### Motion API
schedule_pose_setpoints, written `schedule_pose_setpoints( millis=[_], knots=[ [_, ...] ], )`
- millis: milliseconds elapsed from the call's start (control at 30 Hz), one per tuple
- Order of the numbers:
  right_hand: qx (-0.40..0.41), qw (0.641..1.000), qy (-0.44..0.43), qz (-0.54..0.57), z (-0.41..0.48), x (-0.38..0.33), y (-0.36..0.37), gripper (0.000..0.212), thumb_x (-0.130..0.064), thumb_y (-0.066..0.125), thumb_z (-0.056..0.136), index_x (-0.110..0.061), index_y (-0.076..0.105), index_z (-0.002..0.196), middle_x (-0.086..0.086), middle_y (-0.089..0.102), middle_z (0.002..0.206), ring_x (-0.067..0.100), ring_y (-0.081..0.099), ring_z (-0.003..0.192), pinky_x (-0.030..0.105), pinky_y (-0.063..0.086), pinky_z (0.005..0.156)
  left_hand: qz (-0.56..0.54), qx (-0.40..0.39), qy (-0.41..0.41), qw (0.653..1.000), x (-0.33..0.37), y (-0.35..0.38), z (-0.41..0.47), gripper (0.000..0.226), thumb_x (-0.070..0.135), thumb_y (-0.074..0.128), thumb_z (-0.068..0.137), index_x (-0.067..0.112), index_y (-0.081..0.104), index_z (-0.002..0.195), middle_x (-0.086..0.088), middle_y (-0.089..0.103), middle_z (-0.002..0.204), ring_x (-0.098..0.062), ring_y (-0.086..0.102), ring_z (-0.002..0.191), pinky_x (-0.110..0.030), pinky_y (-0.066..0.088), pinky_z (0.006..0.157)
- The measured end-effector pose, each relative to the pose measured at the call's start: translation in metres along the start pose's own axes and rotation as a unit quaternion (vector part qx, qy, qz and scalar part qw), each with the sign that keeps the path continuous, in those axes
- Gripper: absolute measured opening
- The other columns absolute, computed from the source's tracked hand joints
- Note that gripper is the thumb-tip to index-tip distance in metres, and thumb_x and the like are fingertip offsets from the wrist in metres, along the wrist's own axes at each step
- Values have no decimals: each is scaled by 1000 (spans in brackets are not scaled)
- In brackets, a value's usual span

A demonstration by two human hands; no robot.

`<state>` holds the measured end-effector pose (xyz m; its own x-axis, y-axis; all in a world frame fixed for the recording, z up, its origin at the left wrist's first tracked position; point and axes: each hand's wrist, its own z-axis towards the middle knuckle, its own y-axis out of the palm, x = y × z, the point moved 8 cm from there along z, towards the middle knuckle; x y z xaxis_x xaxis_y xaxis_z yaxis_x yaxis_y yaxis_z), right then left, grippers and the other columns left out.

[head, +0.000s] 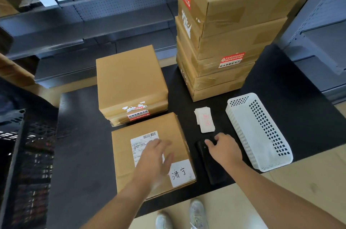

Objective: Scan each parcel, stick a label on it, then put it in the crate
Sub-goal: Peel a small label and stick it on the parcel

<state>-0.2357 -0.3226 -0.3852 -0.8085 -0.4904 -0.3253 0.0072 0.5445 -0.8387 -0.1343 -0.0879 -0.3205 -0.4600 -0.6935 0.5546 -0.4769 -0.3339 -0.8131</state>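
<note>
A flat cardboard parcel (pixel 123 169) lies at the near edge of the black table (pixel 86 150). It carries a printed shipping label (pixel 144 140) and a white handwritten label (pixel 180 172). My left hand (pixel 155 155) hovers over the shipping label with fingers spread. Right of the parcel lies a black scanner (pixel 211 170); my right hand (pixel 224 149) rests on its far end, fingers curled over it. A small stack of white labels (pixel 205 120) sits just beyond the scanner. A black crate (pixel 22 154) stands at the far left.
A second parcel (pixel 129 82) lies behind the first one. A tall stack of cardboard boxes (pixel 224 41) stands at the back right. A white perforated basket (pixel 260 131) sits at the right. Grey shelving with small boxes runs behind the table.
</note>
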Motion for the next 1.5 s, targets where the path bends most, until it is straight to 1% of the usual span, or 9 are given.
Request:
schedule_pose_setpoints(
  millis=[133, 267, 433, 533, 667, 933, 1167, 1367, 1500],
  knots=[
    [43, 989, 13, 143, 28, 12, -9, 26, -34, 68, 97, -13, 67, 113, 1, 71, 102, 9, 60, 83, 16, 40, 64, -25, -27, 6, 999, 59, 26, 99, 29, 31, 59, 100, 23, 62, 128, 4, 58, 115, -8, 56, 94, -13, 38, 75],
    [53, 978, 26, 198, 54, 19, 2, 27, -37, 72, 94, -15, 66, 108, -8, 64, 88, 5, 58, 76, 12, 38, 61, 23, -63, 4, 998, 69, 69, 172, 34, 25, 61, 99, 19, 61, 132, -3, 58, 128, -19, 59, 113, -31, 50, 94],
    [25, 972, 35, 231, 74, 23, 22, 31, -42, 76, 89, -19, 61, 103, -6, 64, 89, 6, 58, 77, 12, 35, 59, 64, -87, 23, 994, 64, 103, 209, 39, 22, 64, 97, 17, 59, 136, -6, 56, 130, -24, 54, 121, -40, 50, 99],
    [22, 968, 43, 245, 80, 27, 29, 27, -35, 79, 89, -16, 66, 103, -6, 65, 88, 8, 61, 79, 11, 37, 61, 70, -100, 19, 992, 60, 113, 220, 33, 21, 67, 95, 16, 63, 128, -4, 55, 120, -25, 56, 113, -41, 51, 94],
    [9, 960, 63, 271, 86, 34, 34, 30, -30, 82, 86, -14, 70, 108, -2, 71, 97, 11, 65, 87, 17, 45, 70, 46, -98, -13, 994, 54, 113, 229, 27, 18, 73, 90, 19, 66, 116, 3, 50, 112, -16, 53, 97, -32, 51, 83],
    [-3, 961, 69, 267, 91, 32, 31, 24, -27, 74, 93, -13, 69, 112, 0, 71, 104, 15, 66, 95, 29, 53, 86, -6, -96, -43, 994, 46, 112, 234, 22, 14, 70, 92, 28, 57, 81, 2, 59, 104, -14, 57, 88, -30, 52, 75],
    [27, 972, 48, 230, 89, 30, 22, 22, -25, 64, 100, -11, 69, 115, -6, 64, 96, 8, 58, 84, 7, 35, 62, -21, -121, -33, 992, 51, 111, 230, 7, 20, 60, 100, 25, 57, 96, 1, 52, 112, -16, 55, 96, -29, 45, 76],
    [53, 963, 48, 259, 79, 29, 11, 32, -27, 66, 98, -16, 64, 127, -13, 61, 88, 3, 59, 78, 16, 42, 71, -31, -128, -26, 991, 53, 95, 222, 8, 20, 58, 101, 20, 65, 106, -1, 52, 112, -14, 53, 94, -24, 37, 74],
    [55, 964, 21, 261, 65, 19, -3, 32, -36, 66, 96, -21, 66, 124, -7, 63, 91, 9, 62, 85, 25, 52, 76, -44, -124, -26, 991, 57, 73, 208, 7, 21, 58, 101, 21, 64, 98, -3, 58, 110, -16, 55, 96, -27, 39, 77]
  ],
)
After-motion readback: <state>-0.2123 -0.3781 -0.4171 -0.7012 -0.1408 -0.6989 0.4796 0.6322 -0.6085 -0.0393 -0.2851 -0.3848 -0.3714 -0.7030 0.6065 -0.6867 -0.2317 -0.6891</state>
